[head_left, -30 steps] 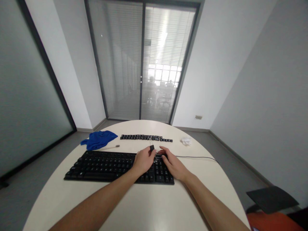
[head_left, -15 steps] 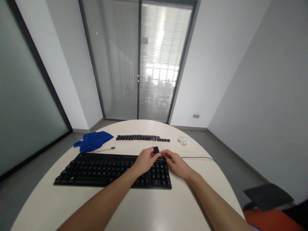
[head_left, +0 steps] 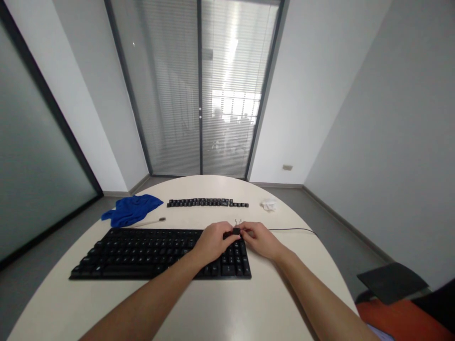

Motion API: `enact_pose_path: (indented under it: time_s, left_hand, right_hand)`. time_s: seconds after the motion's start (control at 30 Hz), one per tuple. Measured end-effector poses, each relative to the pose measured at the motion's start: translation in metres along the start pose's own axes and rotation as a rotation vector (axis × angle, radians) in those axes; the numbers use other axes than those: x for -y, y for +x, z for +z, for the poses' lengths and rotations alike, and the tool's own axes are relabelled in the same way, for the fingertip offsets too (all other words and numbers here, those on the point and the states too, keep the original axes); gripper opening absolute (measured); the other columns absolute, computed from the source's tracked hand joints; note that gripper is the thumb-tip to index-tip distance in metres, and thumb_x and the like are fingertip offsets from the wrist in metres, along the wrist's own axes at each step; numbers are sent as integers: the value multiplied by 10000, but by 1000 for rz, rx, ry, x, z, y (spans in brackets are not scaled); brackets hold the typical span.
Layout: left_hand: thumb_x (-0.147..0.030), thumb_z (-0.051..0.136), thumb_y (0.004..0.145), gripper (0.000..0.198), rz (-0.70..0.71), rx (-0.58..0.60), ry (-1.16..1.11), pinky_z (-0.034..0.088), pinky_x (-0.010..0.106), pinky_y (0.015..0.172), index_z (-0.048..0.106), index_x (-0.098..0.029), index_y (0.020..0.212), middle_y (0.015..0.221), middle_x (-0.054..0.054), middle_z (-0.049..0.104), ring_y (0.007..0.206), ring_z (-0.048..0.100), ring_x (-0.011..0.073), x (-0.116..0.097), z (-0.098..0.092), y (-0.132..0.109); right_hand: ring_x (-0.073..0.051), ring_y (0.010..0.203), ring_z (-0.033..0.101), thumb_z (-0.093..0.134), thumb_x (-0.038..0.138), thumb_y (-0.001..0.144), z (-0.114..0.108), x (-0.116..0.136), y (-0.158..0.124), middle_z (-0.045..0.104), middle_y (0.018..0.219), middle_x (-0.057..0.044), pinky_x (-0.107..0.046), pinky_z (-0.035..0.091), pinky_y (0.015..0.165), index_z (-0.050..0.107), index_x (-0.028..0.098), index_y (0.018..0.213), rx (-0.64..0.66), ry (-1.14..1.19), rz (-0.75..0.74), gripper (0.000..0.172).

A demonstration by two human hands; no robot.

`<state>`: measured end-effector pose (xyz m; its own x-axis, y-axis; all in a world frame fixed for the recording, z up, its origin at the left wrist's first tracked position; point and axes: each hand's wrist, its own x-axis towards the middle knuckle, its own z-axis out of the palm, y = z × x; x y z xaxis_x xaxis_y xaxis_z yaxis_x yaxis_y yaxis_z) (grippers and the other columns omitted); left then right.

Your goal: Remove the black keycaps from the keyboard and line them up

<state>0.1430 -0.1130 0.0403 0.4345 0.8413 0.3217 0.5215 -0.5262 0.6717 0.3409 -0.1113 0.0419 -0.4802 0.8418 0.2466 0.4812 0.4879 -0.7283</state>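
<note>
Both my hands meet over the right end of a black keyboard [head_left: 142,251] on a round white table [head_left: 220,308]. My left hand [head_left: 213,241] pinches a small black wire tool [head_left: 236,230], whose thin wire loops stick up. My right hand [head_left: 261,239] has its fingertips closed on the same tool from the other side. A row of loose black keycaps [head_left: 208,202] lies farther back on the table, beyond the hands.
A blue cloth [head_left: 131,210] and a thin stick-like brush [head_left: 152,221] lie back left. Crumpled white tissue [head_left: 269,204] sits back right. The keyboard's cable [head_left: 295,229] runs off to the right. A dark chair [head_left: 391,282] stands at the lower right; glass doors with blinds are behind.
My right hand came off the keys and closed on the tool held by my left hand. The tool has turned, so its wire loops now point up.
</note>
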Motion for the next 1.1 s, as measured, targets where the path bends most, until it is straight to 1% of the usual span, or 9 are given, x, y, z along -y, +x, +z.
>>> enact_pose_path:
  time_s: [0.1, 0.23, 0.3, 0.47, 0.57, 0.67, 0.83, 0.93, 1.1]
  left_hand:
    - [-396, 571, 871, 282, 9, 8, -8, 419, 273, 727, 687, -173, 744, 806, 55, 690, 781, 595, 195, 1, 1, -1]
    - [-424, 579, 859, 320, -29, -18, -25, 393, 260, 642, 685, -155, 722, 706, 38, 669, 670, 570, 172, 3, 0, 0]
    - [-421, 583, 855, 321, -49, -29, -54, 380, 254, 614, 693, -149, 727, 690, 33, 672, 635, 557, 161, 3, -1, 0]
    - [-415, 569, 858, 319, -75, -31, -126, 390, 252, 619, 719, -152, 757, 715, 36, 700, 652, 563, 165, 1, 1, 1]
    - [-409, 576, 847, 312, -87, -45, -167, 396, 253, 623, 722, -148, 756, 718, 36, 701, 656, 565, 166, 2, 1, 2]
    - [-399, 579, 837, 311, -111, -24, -201, 374, 243, 586, 712, -141, 723, 663, 20, 672, 621, 549, 156, 3, 1, 3]
    - [-404, 604, 820, 312, -114, -3, -233, 347, 234, 560, 703, -133, 701, 622, 4, 640, 596, 525, 141, 3, -2, 6]
    - [-395, 611, 815, 300, -135, -8, -271, 376, 241, 579, 711, -129, 719, 648, 13, 664, 618, 554, 154, 6, -3, 8]
    - [-369, 619, 813, 264, -145, -13, -418, 458, 270, 673, 722, -126, 800, 774, 42, 726, 721, 629, 190, 16, -2, 10]
  right_hand:
    - [-209, 870, 680, 478, 220, 909, -1, 1, 0, 750, 943, -52, -341, 524, 815, 726, 189, 1000, -3, -40, -7, 266]
    - [-215, 924, 682, 502, 203, 890, -6, 0, -3, 748, 1006, -54, -363, 514, 877, 733, 205, 1038, 17, -72, -36, 275]
    - [-221, 950, 680, 535, 210, 875, -7, -1, -4, 743, 1036, -64, -371, 513, 895, 737, 203, 1033, 12, -72, -59, 256]
    - [-228, 979, 678, 602, 260, 863, -6, -2, -4, 726, 1093, -80, -393, 509, 931, 754, 201, 977, 7, -38, -112, 199]
    - [-231, 972, 682, 625, 296, 859, -5, -2, -3, 728, 1093, -80, -397, 512, 930, 763, 202, 957, 15, -17, -109, 193]
    - [-231, 966, 685, 638, 324, 856, -5, -1, -2, 732, 1084, -74, -391, 516, 921, 766, 208, 954, 14, 1, -87, 199]
    - [-227, 961, 686, 636, 305, 854, -3, 2, -2, 735, 1075, -67, -369, 511, 913, 765, 208, 950, -2, 3, -58, 188]
    - [-232, 971, 681, 617, 304, 865, 1, 4, -2, 741, 1053, -63, -374, 503, 922, 757, 206, 966, -29, -6, -45, 198]
    - [-231, 959, 681, 555, 315, 910, 5, 5, 0, 750, 1014, -54, -385, 496, 927, 745, 207, 998, -41, -10, -23, 236]
